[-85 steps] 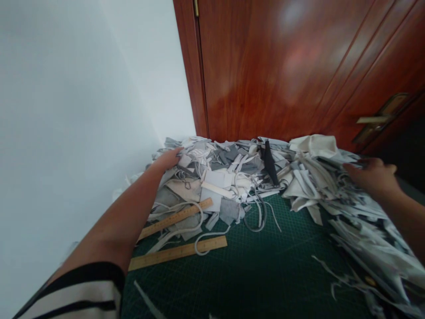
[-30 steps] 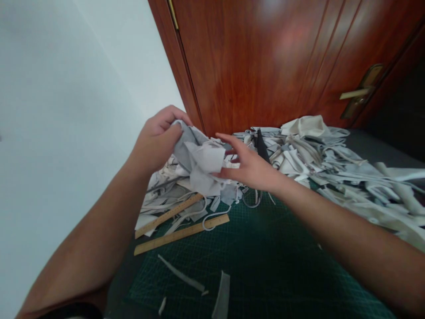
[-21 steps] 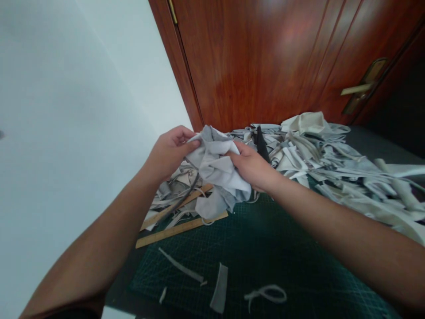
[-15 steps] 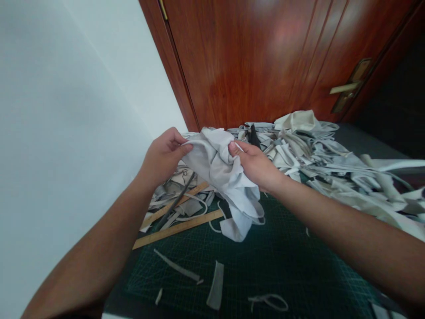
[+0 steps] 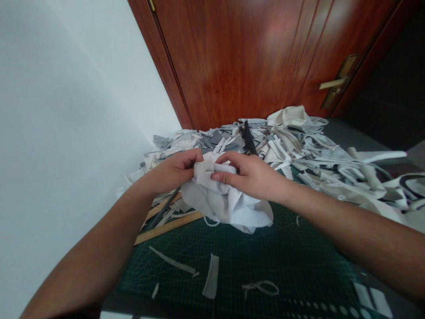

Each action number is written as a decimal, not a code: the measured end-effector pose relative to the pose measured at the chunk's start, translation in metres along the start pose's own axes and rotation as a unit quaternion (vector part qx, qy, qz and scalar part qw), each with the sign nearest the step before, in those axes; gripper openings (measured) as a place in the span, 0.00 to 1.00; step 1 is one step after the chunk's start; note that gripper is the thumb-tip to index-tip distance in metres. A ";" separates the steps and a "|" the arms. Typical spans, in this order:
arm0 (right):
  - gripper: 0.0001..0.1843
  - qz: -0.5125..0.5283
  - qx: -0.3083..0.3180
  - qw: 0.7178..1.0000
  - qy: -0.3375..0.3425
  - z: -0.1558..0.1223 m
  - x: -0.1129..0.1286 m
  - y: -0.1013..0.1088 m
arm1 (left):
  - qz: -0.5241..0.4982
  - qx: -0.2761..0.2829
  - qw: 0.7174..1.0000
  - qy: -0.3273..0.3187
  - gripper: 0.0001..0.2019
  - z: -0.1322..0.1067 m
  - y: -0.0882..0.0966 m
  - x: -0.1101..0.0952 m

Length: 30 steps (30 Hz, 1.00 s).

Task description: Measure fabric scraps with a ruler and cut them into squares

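Observation:
My left hand (image 5: 175, 170) and my right hand (image 5: 252, 175) both grip a crumpled piece of pale grey-white cloth (image 5: 229, 204). Its lower folds rest on the green cutting mat (image 5: 265, 261). Just behind my hands lies a big heap of grey, white and cream fabric scraps (image 5: 292, 141), which runs from the wall to the right edge of the view. Two wooden rulers (image 5: 166, 226) lie under the cloth's left side, partly covered by it and by my left wrist.
A white wall stands on the left and a brown wooden door (image 5: 252, 57) with a brass handle (image 5: 334, 82) rises behind the heap. Loose fabric strips (image 5: 209, 281) and a looped cord (image 5: 260, 288) lie on the mat near its front edge.
My hands pulled the cloth out of the heap, bunched it between them and lowered it towards me onto the mat. The camera tilted down and left.

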State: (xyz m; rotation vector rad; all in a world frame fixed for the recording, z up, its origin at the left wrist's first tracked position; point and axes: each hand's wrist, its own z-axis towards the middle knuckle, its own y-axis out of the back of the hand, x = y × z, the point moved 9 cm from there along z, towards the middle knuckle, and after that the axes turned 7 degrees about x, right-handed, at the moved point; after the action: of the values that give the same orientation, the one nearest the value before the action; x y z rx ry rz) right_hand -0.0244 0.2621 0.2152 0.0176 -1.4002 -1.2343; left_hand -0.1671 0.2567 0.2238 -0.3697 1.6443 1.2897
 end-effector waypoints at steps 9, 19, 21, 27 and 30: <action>0.21 0.177 0.186 0.960 -0.112 -0.014 -0.051 -0.024 | -0.087 -0.314 0.945 0.035 0.09 -0.051 0.076 0.042; 0.19 0.271 0.063 0.937 -0.211 0.054 -0.072 0.019 | -0.080 -0.519 0.851 0.017 0.09 -0.143 0.109 0.036; 0.24 0.210 0.112 0.964 -0.116 0.073 -0.044 0.015 | -0.084 -0.533 0.842 -0.009 0.11 -0.155 0.117 0.034; 0.10 -0.180 0.129 0.973 0.068 0.120 0.012 0.001 | 0.012 -0.613 0.790 0.020 0.14 -0.209 0.161 0.028; 0.28 -0.309 0.013 0.949 0.064 0.165 0.032 0.018 | 0.130 -0.671 0.730 -0.010 0.11 -0.237 0.183 0.007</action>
State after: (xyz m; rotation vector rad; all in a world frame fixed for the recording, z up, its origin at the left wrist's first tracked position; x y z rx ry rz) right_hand -0.1422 0.3539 0.2945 0.5843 -1.3374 -1.6882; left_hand -0.4215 0.1253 0.3128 -0.9691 0.4287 2.5447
